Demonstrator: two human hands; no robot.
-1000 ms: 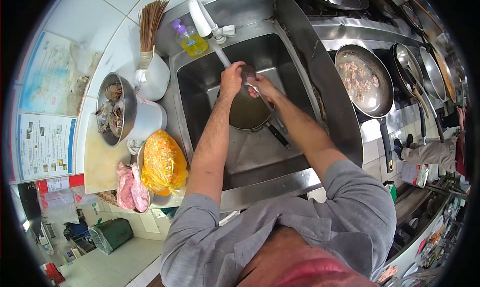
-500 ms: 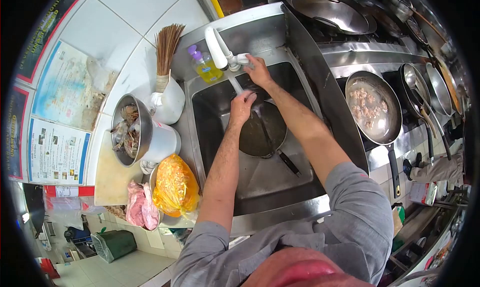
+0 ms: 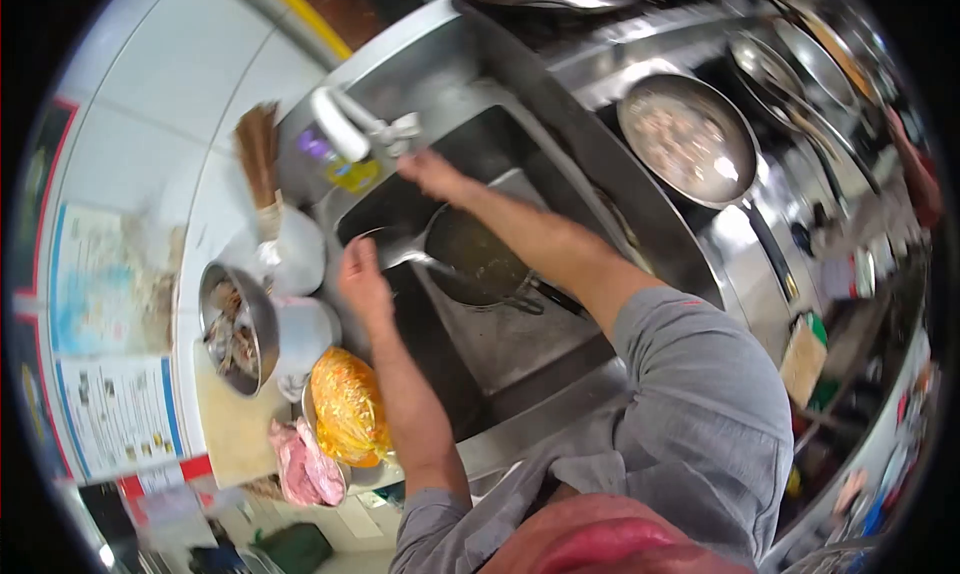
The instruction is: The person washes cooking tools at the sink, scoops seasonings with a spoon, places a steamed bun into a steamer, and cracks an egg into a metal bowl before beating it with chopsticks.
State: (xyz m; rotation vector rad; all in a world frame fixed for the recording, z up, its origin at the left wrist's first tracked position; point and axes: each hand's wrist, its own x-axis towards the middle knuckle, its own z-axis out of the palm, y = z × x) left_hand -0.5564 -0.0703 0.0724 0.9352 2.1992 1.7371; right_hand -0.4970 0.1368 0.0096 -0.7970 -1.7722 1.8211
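My left hand [image 3: 366,282] is over the left side of the sink [image 3: 500,374], blurred, fingers stretched upward, with nothing visible in it. Close to its fingers is the shiny end of a utensil [image 3: 408,260], whose dark shaft runs across a round pan [image 3: 480,259] in the sink. The pan holds murky liquid, and my right forearm hides part of it. My right hand [image 3: 432,177] is just below the lever of the white tap [image 3: 340,124], apart from it, its blurred fingers loosely extended. No stream shows under the spout.
Left of the sink are a yellow soap bottle [image 3: 350,172], a stick brush [image 3: 258,159], a metal bowl of seafood [image 3: 240,329], a bag of orange food [image 3: 350,409] and raw meat [image 3: 305,464]. To the right, a frying pan [image 3: 690,139] with meat pieces sits on the stove.
My right hand has come off the tap lever. My left hand has moved left, away from the spout, and the stream has stopped. The whole view has tilted and shifted.
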